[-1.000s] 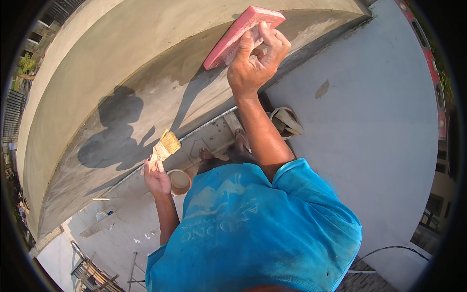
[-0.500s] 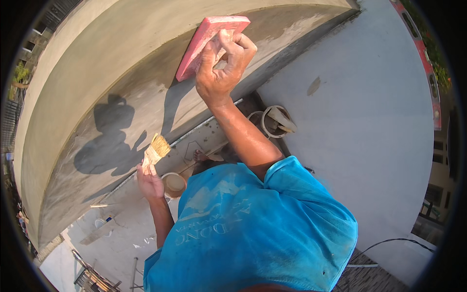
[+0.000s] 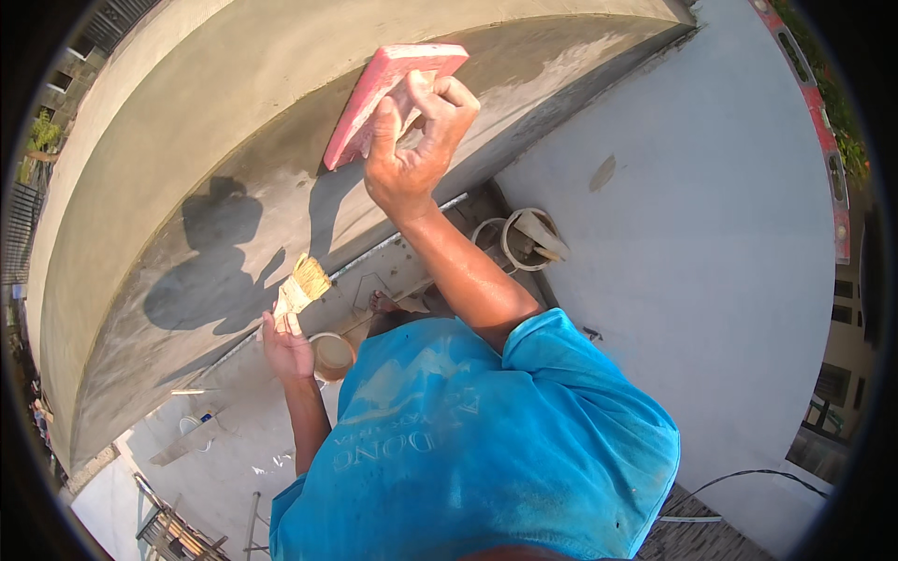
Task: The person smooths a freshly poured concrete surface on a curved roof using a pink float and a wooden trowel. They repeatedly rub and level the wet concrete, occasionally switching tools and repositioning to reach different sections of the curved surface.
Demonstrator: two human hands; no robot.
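My right hand (image 3: 423,140) is closed on the handle of a pink plastering float (image 3: 374,98), whose plate lies against or very near the damp grey plastered wall (image 3: 309,122). Plaster smears coat the float and my fingers. Lower and to the left, my left hand (image 3: 288,353) grips a wide paintbrush (image 3: 303,286) with pale yellow bristles pointing up and away from me. The brush is held apart from the wall. Its handle is mostly hidden in my palm.
Below the wall stand a bucket (image 3: 529,240) holding tools and a round tub (image 3: 332,356). A smooth pale wall (image 3: 673,234) rises on the right, with a red level (image 3: 823,140) along its edge. A long flat board (image 3: 187,441) lies at lower left.
My right hand has slid the float slightly left and down along the wall. The left hand with the paintbrush has barely moved.
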